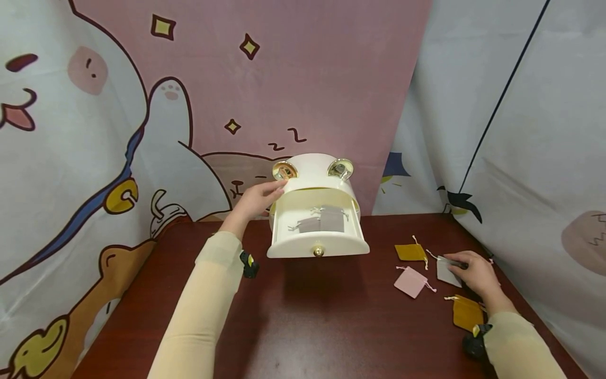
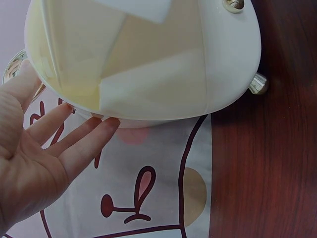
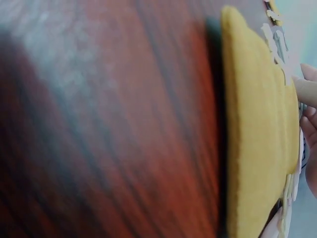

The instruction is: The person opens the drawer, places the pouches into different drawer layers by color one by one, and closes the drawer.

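Observation:
A cream rounded box [image 1: 314,171] with two gold bell shapes on top stands at the back of the table, its drawer [image 1: 294,247] pulled out. Several grey drawstring pouches [image 1: 331,218] lie inside the drawer. My left hand [image 1: 258,201] touches the box's left side near the top; in the left wrist view its fingers [image 2: 81,148] lie fairly straight against the wall. On the right, my right hand [image 1: 478,271] pinches a thin dark grey piece [image 1: 453,261], whose kind I cannot tell, over a light grey pouch [image 1: 447,273].
Around the right hand lie a mustard pouch [image 1: 410,252], a pink pouch [image 1: 411,282] and a second mustard pouch [image 1: 467,314], which looms large in the right wrist view. The dark red table [image 1: 331,326] meets printed cloth walls [image 1: 331,79] at the back and sides.

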Available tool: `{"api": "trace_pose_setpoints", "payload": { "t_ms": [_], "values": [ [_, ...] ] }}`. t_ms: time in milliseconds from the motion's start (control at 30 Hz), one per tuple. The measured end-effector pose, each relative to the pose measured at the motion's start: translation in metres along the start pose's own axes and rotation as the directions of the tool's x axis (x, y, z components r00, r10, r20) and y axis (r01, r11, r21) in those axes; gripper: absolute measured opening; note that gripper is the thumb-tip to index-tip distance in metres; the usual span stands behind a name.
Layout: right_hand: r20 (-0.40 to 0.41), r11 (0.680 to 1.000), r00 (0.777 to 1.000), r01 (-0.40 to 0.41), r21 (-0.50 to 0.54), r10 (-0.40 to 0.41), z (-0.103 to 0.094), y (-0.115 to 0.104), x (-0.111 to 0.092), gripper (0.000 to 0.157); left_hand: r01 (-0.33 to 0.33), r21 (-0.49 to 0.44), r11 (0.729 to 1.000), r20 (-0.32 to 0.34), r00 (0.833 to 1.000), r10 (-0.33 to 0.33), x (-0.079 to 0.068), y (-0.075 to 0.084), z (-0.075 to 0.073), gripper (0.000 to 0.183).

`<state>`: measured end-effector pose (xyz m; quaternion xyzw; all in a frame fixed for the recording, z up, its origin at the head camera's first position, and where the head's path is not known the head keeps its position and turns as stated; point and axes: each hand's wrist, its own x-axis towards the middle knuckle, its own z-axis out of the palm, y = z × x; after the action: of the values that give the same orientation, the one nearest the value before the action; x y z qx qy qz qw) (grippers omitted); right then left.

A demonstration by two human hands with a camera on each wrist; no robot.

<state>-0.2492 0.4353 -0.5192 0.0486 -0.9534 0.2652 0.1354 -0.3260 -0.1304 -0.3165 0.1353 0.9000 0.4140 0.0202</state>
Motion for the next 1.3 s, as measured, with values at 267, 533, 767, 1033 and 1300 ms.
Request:
{"api": "trace_pose_setpoints", "payload": {
  "t_ms": [267, 533, 767, 1033, 1300],
  "values": [
    [-0.035, 1.0, 0.999, 0.015, 0.011, -0.014, 0.002, -0.001, -0.001, 0.024, 0.004, -0.007, 1.0, -0.001, 1.0, -0.004, 0.0, 0.001, 0.0, 0.048],
    [-0.055, 1.0, 0.998, 0.006, 0.028, -0.004, -0.001, -0.005, 0.0, 0.02, 0.008, -0.007, 1.0, -0.002, 1.0, -0.008, -0.001, 0.001, 0.0, 0.047],
    [-0.056, 0.995, 0.996, -0.061, 0.076, 0.065, -0.007, -0.014, 0.003, 0.022, 0.008, 0.003, 1.0, -0.001, 1.0, -0.008, 0.0, 0.001, 0.0, 0.047],
    [-0.052, 0.979, 0.984, -0.164, 0.12, 0.171, -0.017, -0.03, 0.009, 0.028, 0.002, 0.007, 1.0, -0.003, 1.0, -0.002, -0.001, 0.0, 0.0, 0.047],
    [-0.118, 0.991, 0.989, -0.07, 0.118, 0.084, -0.028, -0.051, 0.014, 0.028, -0.004, 0.005, 1.0, 0.001, 1.0, 0.004, -0.001, 0.001, -0.001, 0.047]
  ]
}}
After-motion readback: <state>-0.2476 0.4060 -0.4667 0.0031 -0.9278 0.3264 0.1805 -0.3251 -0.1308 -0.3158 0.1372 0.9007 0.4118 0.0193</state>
